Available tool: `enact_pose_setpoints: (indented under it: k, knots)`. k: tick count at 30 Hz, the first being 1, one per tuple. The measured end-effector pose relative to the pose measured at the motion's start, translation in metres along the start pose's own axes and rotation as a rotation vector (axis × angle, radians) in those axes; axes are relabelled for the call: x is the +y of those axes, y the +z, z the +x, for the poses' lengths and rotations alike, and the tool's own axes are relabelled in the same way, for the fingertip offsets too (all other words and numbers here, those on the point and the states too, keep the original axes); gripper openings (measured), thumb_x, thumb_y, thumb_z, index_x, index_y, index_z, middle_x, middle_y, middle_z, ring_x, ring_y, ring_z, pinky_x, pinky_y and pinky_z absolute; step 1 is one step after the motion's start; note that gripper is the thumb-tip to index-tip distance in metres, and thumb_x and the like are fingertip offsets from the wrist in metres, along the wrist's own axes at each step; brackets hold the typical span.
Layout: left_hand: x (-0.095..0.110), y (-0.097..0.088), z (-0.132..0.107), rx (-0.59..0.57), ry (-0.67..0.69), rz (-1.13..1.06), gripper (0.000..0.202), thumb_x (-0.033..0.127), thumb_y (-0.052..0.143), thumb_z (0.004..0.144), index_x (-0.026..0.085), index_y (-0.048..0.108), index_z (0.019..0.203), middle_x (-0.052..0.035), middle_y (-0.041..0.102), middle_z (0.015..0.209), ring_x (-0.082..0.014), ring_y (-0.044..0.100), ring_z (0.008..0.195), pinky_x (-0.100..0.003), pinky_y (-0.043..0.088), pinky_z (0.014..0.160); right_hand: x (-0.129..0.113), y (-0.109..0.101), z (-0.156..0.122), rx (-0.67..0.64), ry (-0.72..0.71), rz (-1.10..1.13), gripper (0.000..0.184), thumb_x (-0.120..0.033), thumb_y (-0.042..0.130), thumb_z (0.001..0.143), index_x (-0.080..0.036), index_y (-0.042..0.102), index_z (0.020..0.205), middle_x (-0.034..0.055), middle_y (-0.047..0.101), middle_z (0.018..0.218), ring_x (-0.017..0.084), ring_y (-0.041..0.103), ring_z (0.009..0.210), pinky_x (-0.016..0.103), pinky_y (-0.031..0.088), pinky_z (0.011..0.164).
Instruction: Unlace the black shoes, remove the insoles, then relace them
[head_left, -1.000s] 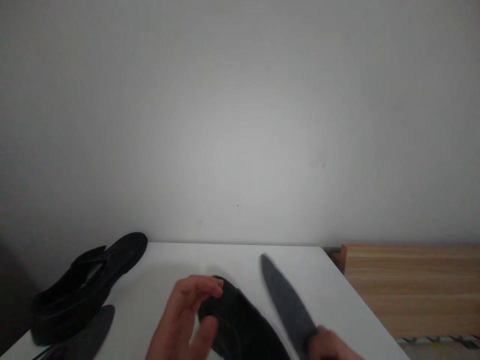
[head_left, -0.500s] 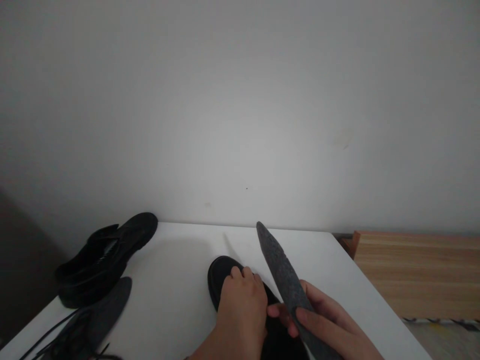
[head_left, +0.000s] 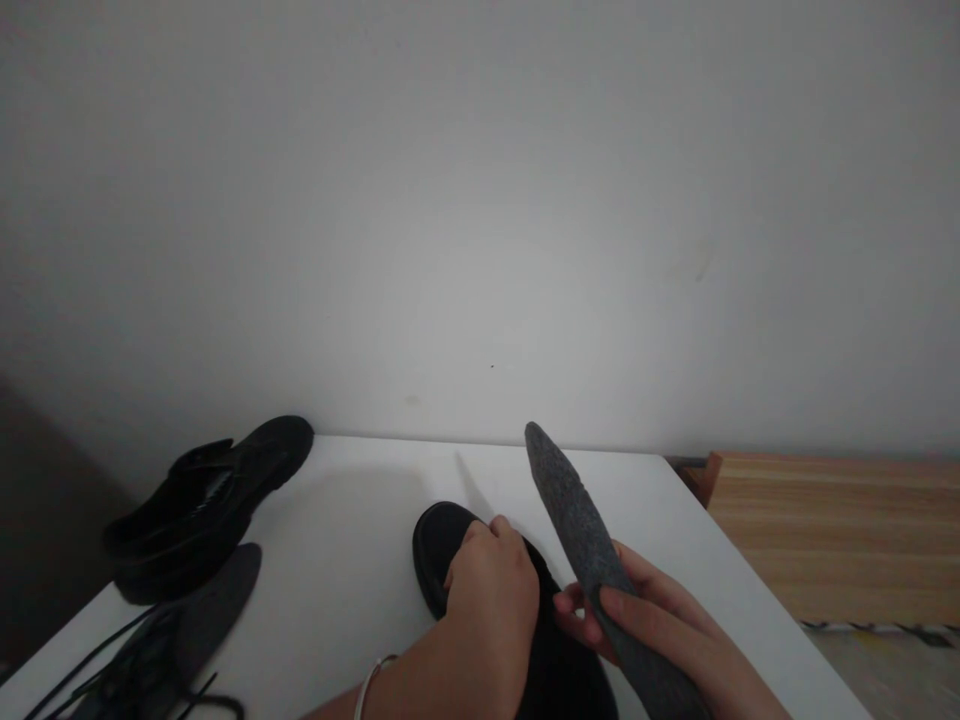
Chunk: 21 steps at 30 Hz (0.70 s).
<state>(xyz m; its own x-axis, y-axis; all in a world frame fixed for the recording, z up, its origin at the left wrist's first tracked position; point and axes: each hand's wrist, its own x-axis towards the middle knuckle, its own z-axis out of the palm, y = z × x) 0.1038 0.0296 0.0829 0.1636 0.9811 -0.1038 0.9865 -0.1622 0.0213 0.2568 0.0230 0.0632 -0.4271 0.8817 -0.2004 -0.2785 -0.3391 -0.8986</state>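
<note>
A grey felt-like insole [head_left: 570, 510] stands tilted in my right hand [head_left: 667, 620], pinched between thumb and fingers, its narrow tip pointing up and away. My left hand [head_left: 491, 610], with a thin bracelet at the wrist, is closed over the upper of a black shoe [head_left: 435, 550]. The shoe's rounded toe points toward the wall. My left fingertips are partly hidden against the shoe. To the left lies a second black shoe [head_left: 202, 500], and in front of it another dark grey insole [head_left: 225, 600] with black laces [head_left: 142, 660] over part of it.
Both shoes are on a white tabletop [head_left: 330, 600] that meets a pale wall [head_left: 480, 250] at the back. Beyond the table's right edge there is a wood-grain board [head_left: 832, 540], lower than the top.
My left hand has turned and curled further over the shoe, with more forearm and the bracelet now showing. The insole in my right hand has shifted slightly right and up.
</note>
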Motion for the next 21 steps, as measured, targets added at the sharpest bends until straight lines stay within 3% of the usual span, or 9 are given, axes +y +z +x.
enact_pose_setpoints:
  k: [5, 7, 10, 13, 15, 18, 21]
  knots:
    - [-0.026, -0.013, -0.01, 0.022, 0.128, -0.092, 0.021, 0.011, 0.052, 0.081, 0.009, 0.07, 0.09, -0.0184, 0.071, 0.089, -0.0319, 0.067, 0.083, -0.039, 0.052, 0.071, -0.006, 0.001, -0.001, 0.036, 0.034, 0.008, 0.035, -0.043, 0.085, 0.067, -0.019, 0.063, 0.08, 0.0019, 0.066, 0.066, 0.017, 0.064, 0.078, 0.031, 0.049, 0.084]
    - [-0.045, -0.013, -0.01, 0.101, 0.159, -0.227, 0.025, 0.016, 0.043, 0.088, 0.013, 0.067, 0.082, -0.0125, 0.07, 0.081, -0.0268, 0.066, 0.076, -0.037, 0.049, 0.07, -0.013, 0.004, -0.003, 0.083, 0.059, -0.025, 0.035, -0.044, 0.084, 0.066, -0.019, 0.063, 0.08, 0.0031, 0.067, 0.072, 0.02, 0.065, 0.085, 0.033, 0.049, 0.087]
    - [-0.07, 0.0, -0.008, 0.146, 0.081, -0.567, 0.031, 0.026, 0.039, 0.092, 0.019, 0.053, 0.065, -0.0012, 0.057, 0.065, -0.0184, 0.058, 0.065, -0.029, 0.045, 0.063, -0.026, 0.007, -0.004, 0.127, 0.062, -0.139, 0.034, -0.048, 0.08, 0.07, -0.02, 0.063, 0.082, 0.0053, 0.069, 0.089, 0.021, 0.065, 0.087, 0.033, 0.05, 0.085]
    - [-0.081, 0.022, -0.008, 0.119, -0.056, -1.033, 0.033, 0.04, 0.039, 0.092, 0.021, 0.044, 0.066, 0.0042, 0.044, 0.061, -0.0153, 0.052, 0.059, -0.025, 0.046, 0.054, -0.04, 0.002, -0.007, 0.077, -0.082, -0.511, 0.03, -0.051, 0.072, 0.077, -0.022, 0.062, 0.08, 0.0039, 0.065, 0.081, 0.022, 0.063, 0.081, 0.031, 0.051, 0.074]
    - [-0.081, 0.035, -0.011, 0.133, -0.108, -1.203, 0.035, 0.045, 0.041, 0.092, 0.022, 0.042, 0.067, 0.0054, 0.041, 0.061, -0.0144, 0.051, 0.058, -0.025, 0.048, 0.054, -0.05, -0.004, -0.011, 0.012, -0.211, -0.856, 0.022, -0.046, 0.067, 0.083, -0.025, 0.064, 0.085, 0.0035, 0.063, 0.077, 0.022, 0.062, 0.075, 0.03, 0.05, 0.067]
    - [-0.077, 0.046, -0.016, 0.217, -0.119, -1.314, 0.026, 0.044, 0.045, 0.091, 0.021, 0.047, 0.079, 0.0056, 0.044, 0.065, -0.0136, 0.053, 0.059, -0.023, 0.049, 0.053, -0.066, -0.016, -0.022, -0.134, -0.356, -1.264, 0.012, -0.034, 0.062, 0.087, -0.03, 0.068, 0.096, 0.0054, 0.067, 0.087, 0.021, 0.064, 0.075, 0.028, 0.05, 0.066]
    - [-0.074, 0.047, -0.019, 0.308, -0.047, -1.305, 0.018, 0.033, 0.042, 0.092, 0.024, 0.052, 0.103, 0.0039, 0.047, 0.074, -0.0133, 0.054, 0.062, -0.022, 0.049, 0.053, -0.077, -0.024, -0.03, -0.202, -0.454, -1.539, 0.017, -0.026, 0.062, 0.085, -0.034, 0.071, 0.097, 0.0051, 0.069, 0.094, 0.017, 0.066, 0.067, 0.027, 0.046, 0.056]
